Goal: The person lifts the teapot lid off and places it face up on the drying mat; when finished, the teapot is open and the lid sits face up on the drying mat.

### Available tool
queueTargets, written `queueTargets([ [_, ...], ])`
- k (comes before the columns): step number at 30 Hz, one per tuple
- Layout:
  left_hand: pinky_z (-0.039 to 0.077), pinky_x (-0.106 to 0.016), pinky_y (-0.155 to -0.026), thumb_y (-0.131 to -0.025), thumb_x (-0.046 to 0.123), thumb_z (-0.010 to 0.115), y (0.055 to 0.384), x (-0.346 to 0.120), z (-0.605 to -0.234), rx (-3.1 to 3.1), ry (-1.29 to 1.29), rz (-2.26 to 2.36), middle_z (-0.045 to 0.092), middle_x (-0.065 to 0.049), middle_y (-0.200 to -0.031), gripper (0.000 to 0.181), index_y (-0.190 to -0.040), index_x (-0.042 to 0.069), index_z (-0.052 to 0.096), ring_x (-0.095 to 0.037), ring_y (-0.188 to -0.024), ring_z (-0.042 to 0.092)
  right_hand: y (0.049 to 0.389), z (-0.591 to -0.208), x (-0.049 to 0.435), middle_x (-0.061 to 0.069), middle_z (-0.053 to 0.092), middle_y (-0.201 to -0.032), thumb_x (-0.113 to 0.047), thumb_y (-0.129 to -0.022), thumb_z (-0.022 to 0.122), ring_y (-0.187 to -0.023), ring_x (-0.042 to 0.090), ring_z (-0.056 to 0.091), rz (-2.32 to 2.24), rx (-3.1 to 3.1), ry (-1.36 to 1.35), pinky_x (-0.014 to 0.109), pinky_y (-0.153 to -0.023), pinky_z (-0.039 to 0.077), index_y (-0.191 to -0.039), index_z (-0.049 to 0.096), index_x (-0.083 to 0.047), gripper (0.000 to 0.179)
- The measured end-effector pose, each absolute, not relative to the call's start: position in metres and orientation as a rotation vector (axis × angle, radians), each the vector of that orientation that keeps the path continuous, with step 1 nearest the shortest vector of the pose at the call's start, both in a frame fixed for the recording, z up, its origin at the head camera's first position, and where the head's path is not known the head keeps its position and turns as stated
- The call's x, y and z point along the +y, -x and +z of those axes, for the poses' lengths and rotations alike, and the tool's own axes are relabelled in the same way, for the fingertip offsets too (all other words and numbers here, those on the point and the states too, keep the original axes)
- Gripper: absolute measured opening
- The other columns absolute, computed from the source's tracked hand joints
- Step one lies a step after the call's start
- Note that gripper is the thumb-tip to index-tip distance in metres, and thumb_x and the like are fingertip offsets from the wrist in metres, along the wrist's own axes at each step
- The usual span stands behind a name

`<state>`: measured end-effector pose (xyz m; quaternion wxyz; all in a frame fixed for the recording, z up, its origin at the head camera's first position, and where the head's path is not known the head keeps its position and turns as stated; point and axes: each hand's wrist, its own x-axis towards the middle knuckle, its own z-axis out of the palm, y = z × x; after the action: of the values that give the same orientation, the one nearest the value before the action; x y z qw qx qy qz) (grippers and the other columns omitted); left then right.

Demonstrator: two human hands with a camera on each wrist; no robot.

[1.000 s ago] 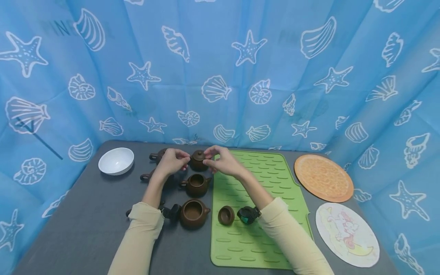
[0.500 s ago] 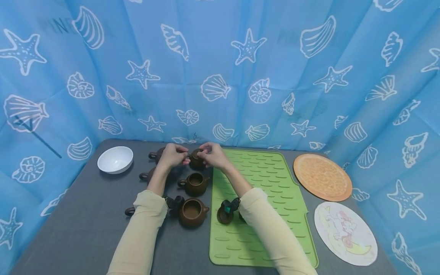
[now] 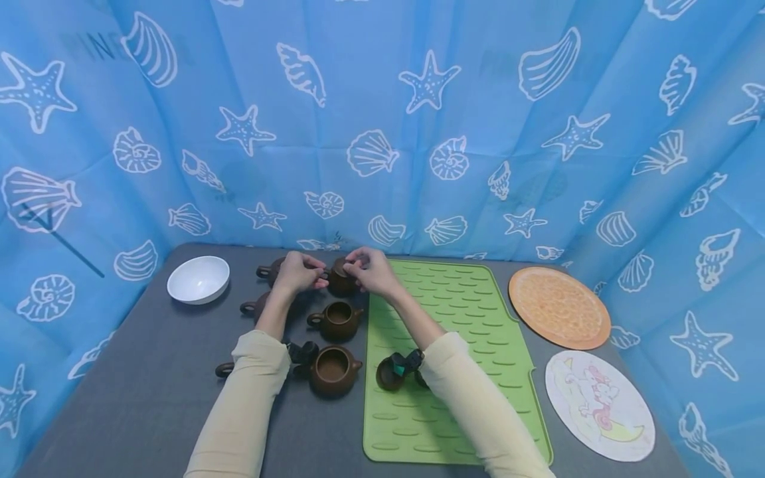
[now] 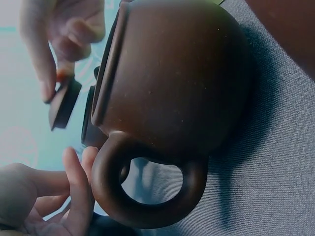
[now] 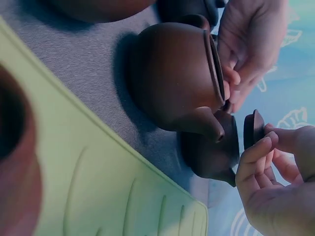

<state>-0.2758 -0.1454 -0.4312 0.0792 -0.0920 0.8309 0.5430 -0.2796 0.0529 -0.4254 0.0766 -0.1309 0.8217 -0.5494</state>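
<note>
At the back of the table stands a small brown teapot (image 3: 342,285). My left hand (image 3: 297,272) pinches its handle from the left, though the contact is partly hidden. Thumb and fingers of my right hand (image 3: 373,271) pinch the knob of a brown lid (image 5: 252,129). In the right wrist view the lid is tilted and apart from the teapot's rim. Nearer to me stand two lidless teapots: one in the middle (image 3: 338,328), its ring handle large in the left wrist view, and a wider one (image 3: 332,378) in front.
Left of these, more brown teapots (image 3: 254,307) are partly hidden by my left arm. A white bowl (image 3: 198,280) stands at the far left. A green mat (image 3: 454,425) carries a small brown cup-like piece (image 3: 388,378). Two round boards (image 3: 560,308) lie at right.
My right hand has moved left onto the back teapot's lid and lifted it off the rim. My left hand has stayed at the handle.
</note>
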Motion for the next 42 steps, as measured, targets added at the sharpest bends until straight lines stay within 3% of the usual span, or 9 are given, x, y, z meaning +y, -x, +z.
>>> queueTargets([
  [5, 0.07, -0.035, -0.084, -0.108, 0.003, 0.063, 0.277, -0.146, -0.431, 2.497, 0.277, 1.609, 0.073, -0.024, -0.114, 0.022, -0.125, -0.005, 0.073, -0.009, -0.068, 0.074, 0.266, -0.419, 0.065, 0.007, 0.062, -0.095, -0.011, -0.105, 0.07, -0.057, 0.012, 0.055, -1.63, 2.456, 0.478, 0.049, -0.061, 0.063, -0.122, 0.068, 0.003, 0.022],
  [8, 0.07, -0.036, -0.084, -0.108, 0.003, 0.063, 0.277, -0.145, -0.431, 2.499, 0.272, 1.606, 0.074, -0.025, -0.116, 0.021, -0.125, -0.005, 0.073, -0.008, -0.067, 0.073, 0.257, -0.415, 0.077, 0.014, 0.063, -0.109, -0.011, -0.106, 0.069, -0.058, 0.017, 0.056, -1.619, 2.444, 0.527, 0.055, -0.065, 0.062, -0.122, 0.068, 0.002, 0.021],
  [11, 0.07, -0.039, -0.086, -0.108, 0.003, 0.062, 0.275, -0.144, -0.431, 2.502, 0.254, 1.615, 0.074, -0.028, -0.118, 0.022, -0.125, -0.007, 0.073, -0.007, -0.065, 0.072, 0.245, -0.41, 0.092, 0.02, 0.059, -0.129, -0.012, -0.108, 0.066, -0.062, 0.021, 0.059, -1.612, 2.417, 0.547, 0.05, -0.065, 0.061, -0.124, 0.066, 0.001, 0.021],
  [18, 0.07, -0.041, -0.089, -0.109, 0.002, 0.061, 0.272, -0.145, -0.431, 2.499, 0.228, 1.634, 0.076, -0.03, -0.118, 0.023, -0.125, -0.008, 0.073, -0.006, -0.065, 0.073, 0.214, -0.399, 0.132, 0.024, 0.065, -0.123, -0.014, -0.112, 0.06, -0.08, 0.017, 0.069, -1.626, 2.378, 0.508, 0.037, -0.067, 0.061, -0.133, 0.059, -0.001, 0.025],
  [20, 0.07, -0.04, -0.088, -0.109, 0.003, 0.061, 0.273, -0.146, -0.431, 2.488, 0.227, 1.64, 0.076, -0.029, -0.117, 0.023, -0.126, -0.007, 0.073, -0.006, -0.066, 0.073, 0.206, -0.396, 0.142, 0.023, 0.062, -0.132, -0.013, -0.112, 0.059, -0.083, 0.016, 0.071, -1.627, 2.378, 0.531, 0.036, -0.066, 0.062, -0.136, 0.056, 0.0, 0.027],
  [29, 0.068, -0.041, -0.094, -0.109, 0.004, 0.061, 0.271, -0.15, -0.432, 2.444, 0.208, 1.678, 0.071, -0.029, -0.126, 0.026, -0.13, -0.007, 0.071, -0.007, -0.073, 0.076, 0.173, -0.395, 0.186, 0.031, 0.051, -0.157, -0.009, -0.114, 0.052, -0.094, 0.016, 0.076, -1.621, 2.26, 0.632, 0.054, -0.086, 0.068, -0.16, 0.046, -0.005, 0.046],
  [32, 0.068, -0.04, -0.094, -0.11, 0.005, 0.06, 0.27, -0.151, -0.432, 2.436, 0.197, 1.688, 0.07, -0.03, -0.131, 0.027, -0.131, -0.007, 0.071, -0.007, -0.075, 0.077, 0.164, -0.396, 0.199, 0.03, 0.049, -0.159, -0.01, -0.113, 0.057, -0.099, 0.019, 0.077, -1.617, 2.216, 0.627, 0.051, -0.088, 0.068, -0.158, 0.048, -0.003, 0.047],
  [38, 0.068, -0.035, -0.09, -0.11, 0.005, 0.06, 0.269, -0.151, -0.432, 2.434, 0.188, 1.7, 0.07, -0.031, -0.131, 0.027, -0.131, -0.008, 0.071, -0.007, -0.076, 0.078, 0.145, -0.402, 0.221, 0.027, 0.051, -0.154, -0.01, -0.102, 0.075, -0.092, 0.025, 0.079, -1.588, 2.246, 0.628, 0.038, -0.077, 0.066, -0.15, 0.049, -0.003, 0.055],
  [42, 0.068, -0.035, -0.092, -0.11, 0.005, 0.06, 0.268, -0.15, -0.432, 2.437, 0.193, 1.705, 0.07, -0.031, -0.131, 0.027, -0.131, -0.008, 0.071, -0.007, -0.077, 0.078, 0.134, -0.406, 0.234, 0.032, 0.049, -0.153, -0.009, -0.103, 0.073, -0.1, 0.034, 0.079, -1.568, 2.251, 0.602, 0.043, -0.085, 0.068, -0.152, 0.044, 0.004, 0.059],
])
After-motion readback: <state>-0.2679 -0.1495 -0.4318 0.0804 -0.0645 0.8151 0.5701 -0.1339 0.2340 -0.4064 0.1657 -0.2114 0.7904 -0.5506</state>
